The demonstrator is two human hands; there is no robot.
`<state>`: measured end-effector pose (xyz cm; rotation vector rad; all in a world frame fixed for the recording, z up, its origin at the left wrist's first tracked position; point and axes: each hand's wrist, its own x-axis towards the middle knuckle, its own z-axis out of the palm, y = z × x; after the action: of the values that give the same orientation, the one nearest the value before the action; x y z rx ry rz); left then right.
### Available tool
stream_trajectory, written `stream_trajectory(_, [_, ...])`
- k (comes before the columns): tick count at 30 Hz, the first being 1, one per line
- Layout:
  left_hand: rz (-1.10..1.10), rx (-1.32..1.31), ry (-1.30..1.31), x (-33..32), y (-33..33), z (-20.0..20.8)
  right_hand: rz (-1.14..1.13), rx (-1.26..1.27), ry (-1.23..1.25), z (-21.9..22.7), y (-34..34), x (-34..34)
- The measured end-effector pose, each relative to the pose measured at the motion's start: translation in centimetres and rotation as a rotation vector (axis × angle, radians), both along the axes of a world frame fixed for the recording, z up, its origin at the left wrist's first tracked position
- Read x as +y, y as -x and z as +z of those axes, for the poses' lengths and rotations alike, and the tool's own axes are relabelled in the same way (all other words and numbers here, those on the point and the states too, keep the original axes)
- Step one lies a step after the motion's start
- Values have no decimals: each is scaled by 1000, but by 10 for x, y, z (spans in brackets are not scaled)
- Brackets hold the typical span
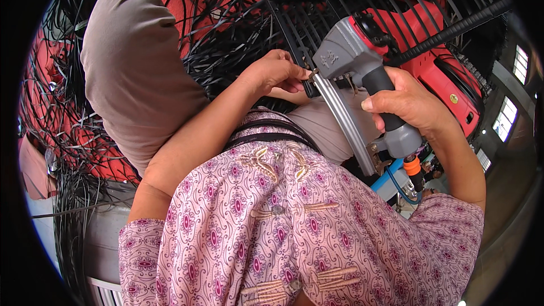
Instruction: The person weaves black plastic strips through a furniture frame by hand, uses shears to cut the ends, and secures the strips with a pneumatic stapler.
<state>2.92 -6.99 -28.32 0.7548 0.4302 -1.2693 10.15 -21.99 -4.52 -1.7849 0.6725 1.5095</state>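
My right hand (405, 102) is wrapped round the black grip of a grey and red pneumatic staple gun (347, 45), whose silver magazine (343, 119) slants down toward my lap. The gun's nose points left and sits against or very near a bar of a black frame (277, 14). Right at that nose, my left hand (275, 73) has its fingers curled in and its thumb and forefinger pinched together beside the bar. Something small and dark shows at the fingertips, too small to name. Black flat strips (391, 0) stretch in rows across the frame.
Loose black strips (221, 11) lie tangled over red material at the left and far side. A dark ribbed bar (453, 31) crosses over a red plastic piece (459, 96) on the right. An orange air fitting (412, 167) and blue hose hang below the gun. My bent knee (136, 62) rises at left.
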Motion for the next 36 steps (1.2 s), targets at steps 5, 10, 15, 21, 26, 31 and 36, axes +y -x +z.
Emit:
stream_trajectory(5, [31,14,-9,1,0,2,18,3,22,1,-2,8])
stream_trajectory(10, [31,5,-9,0,0,2,53,17,46,1,-3,12])
stream_trajectory(15, [-4,-16,-1,1,-3,3,118,34,46,1,-7,16])
stream_trajectory(21, [8,-2,-7,1,-1,5,143,23,60,-1,-3,21])
stream_trajectory(26, [27,47,-30,1,-1,2,157,38,40,-3,1,18])
stream_trajectory(31, [78,105,-56,-5,4,-9,139,13,42,-2,4,20])
stream_trajectory(36, [74,7,-35,-8,6,-21,182,7,50,-4,4,18])
